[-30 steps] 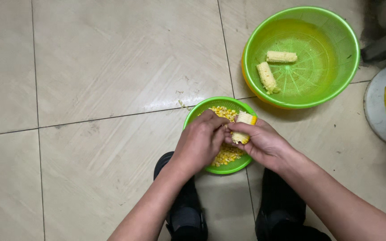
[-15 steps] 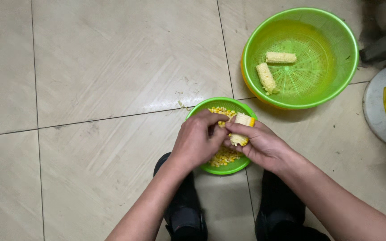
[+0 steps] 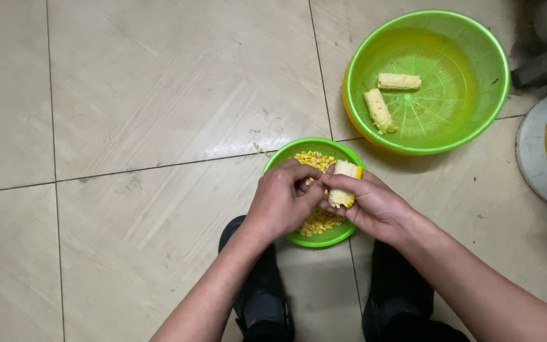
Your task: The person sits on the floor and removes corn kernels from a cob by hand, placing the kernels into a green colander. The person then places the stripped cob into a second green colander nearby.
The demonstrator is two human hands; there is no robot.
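We hold a short piece of corn cob (image 3: pixel 343 185) in our right hand (image 3: pixel 375 208), fingers wrapped around its lower half and thumb laid across it, so that hand is closed on the cob. The cob sits at the fingertip end of the right hand, just past the knuckles of our left hand (image 3: pixel 281 201), and both hands meet directly over the small green basket (image 3: pixel 286 155).

The cob's long axis runs roughly away from us and back towards us, tilted slightly. Its cut far end points away from our body, towards the big green basket (image 3: pixel 495 95), and rises clear of the right fingers; the near end is buried in the palm, so we cannot see it.

Our left hand is curled in from the side, its fingertips and thumb pressed against the cob's left flank. It is bent but not wrapped around the cob; it touches rather than grips. Both hands are at the cob, the right carrying it and the left working across its long axis.

Below the hands, loose yellow kernels (image 3: pixel 319 221) lie in the small basket. Beyond the right hand and well apart, two stripped cob pieces (image 3: pixel 389 101) rest in the big basket.
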